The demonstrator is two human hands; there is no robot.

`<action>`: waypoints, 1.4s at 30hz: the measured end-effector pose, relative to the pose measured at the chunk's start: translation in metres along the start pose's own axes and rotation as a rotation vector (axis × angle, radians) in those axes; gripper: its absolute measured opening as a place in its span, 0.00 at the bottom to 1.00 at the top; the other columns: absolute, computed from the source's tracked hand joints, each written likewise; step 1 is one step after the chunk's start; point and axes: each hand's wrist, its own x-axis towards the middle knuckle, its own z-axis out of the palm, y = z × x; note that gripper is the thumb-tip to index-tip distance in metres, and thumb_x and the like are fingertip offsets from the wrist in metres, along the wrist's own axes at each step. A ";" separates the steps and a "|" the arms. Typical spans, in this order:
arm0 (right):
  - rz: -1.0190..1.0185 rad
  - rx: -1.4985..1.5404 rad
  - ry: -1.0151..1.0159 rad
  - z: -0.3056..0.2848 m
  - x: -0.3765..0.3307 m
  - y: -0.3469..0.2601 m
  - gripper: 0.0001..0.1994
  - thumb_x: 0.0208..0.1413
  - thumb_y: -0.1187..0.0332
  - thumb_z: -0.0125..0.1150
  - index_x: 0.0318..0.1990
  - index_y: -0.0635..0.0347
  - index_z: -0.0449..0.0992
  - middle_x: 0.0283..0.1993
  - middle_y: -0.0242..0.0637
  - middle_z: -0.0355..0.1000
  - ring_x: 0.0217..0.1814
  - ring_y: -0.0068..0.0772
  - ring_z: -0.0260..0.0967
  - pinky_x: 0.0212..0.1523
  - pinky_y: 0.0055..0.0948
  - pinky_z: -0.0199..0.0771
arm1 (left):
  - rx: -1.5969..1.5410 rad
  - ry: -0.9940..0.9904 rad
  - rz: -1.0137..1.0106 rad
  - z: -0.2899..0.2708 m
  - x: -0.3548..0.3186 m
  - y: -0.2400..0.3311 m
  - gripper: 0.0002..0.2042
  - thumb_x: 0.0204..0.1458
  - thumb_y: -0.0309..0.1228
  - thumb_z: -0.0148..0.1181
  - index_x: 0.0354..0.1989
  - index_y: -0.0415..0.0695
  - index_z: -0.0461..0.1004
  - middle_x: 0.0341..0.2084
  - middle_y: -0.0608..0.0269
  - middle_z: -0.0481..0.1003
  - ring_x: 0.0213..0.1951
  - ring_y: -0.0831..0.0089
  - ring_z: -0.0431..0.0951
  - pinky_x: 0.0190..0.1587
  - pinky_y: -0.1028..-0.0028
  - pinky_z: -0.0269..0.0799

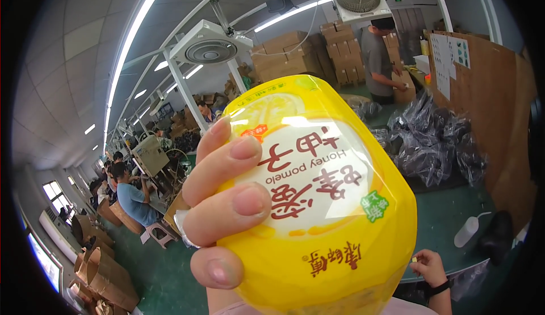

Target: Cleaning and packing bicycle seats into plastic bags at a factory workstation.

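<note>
three fingers of the left hand point(227, 201) are wrapping around the left edge of a yellow drink bottle point(318, 201), which is being held up so close to the head camera that it is filling the middle of the view. the grasp is closed on the bottle: the fingertips are pressing on its yellow label, the thumb is hidden behind it. the bottle is lying to the right of those fingers, its long axis tilting from lower right, near the person's body, up toward the upper left, and its label is reading upside down from here. which end is the cap i cannot tell.

the right hand point(428, 267) is sitting low at the bottom right, well apart from the bottle, wearing a dark wrist band point(438, 288); its fingers are curling loosely with something tiny and yellow at the tips, too small to identify, so i cannot tell whether it is gripping. the left hand is clearly the nearer one.

behind, a green table point(448, 218) is carrying heaps of clear plastic bags point(431, 139) and a white squeeze bottle point(468, 231). other people are working among stacked cardboard boxes point(295, 54).
</note>
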 end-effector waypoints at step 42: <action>-0.876 -0.922 -0.824 0.084 -0.031 -0.190 0.12 0.47 0.75 0.53 0.42 0.58 0.68 0.35 0.40 0.61 0.35 0.38 0.65 0.30 0.30 0.70 | -0.939 -1.332 -1.505 -0.103 -0.210 0.030 0.47 0.25 0.35 0.79 0.60 0.44 0.59 0.52 0.60 0.67 0.52 0.70 0.68 0.55 0.72 0.63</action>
